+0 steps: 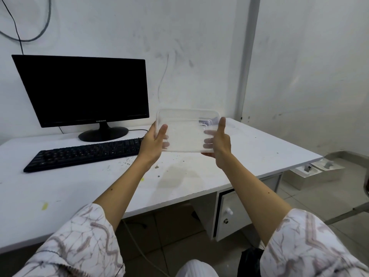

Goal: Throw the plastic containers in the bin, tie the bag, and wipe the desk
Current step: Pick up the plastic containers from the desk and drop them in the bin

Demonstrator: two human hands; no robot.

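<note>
At the bottom of the frame, two patterned sleeves reach forward over a white table (199, 182) marked with stains and specks. At centre frame a clear plastic container (186, 130) is held up off the table between both hands, its long axis running left to right, so each hand takes one short end. The left hand (153, 143) grips the left end, thumb on the near face and fingers curled behind. The right hand (218, 142) grips the right end, thumb raised along the edge, fingers showing through the plastic. Something dark shows through the container's upper right corner; what it is cannot be told. No bin can be made out. Beyond, at left, a keyboard (83, 154) and dark monitor (85, 90) stand against the wall.
</note>
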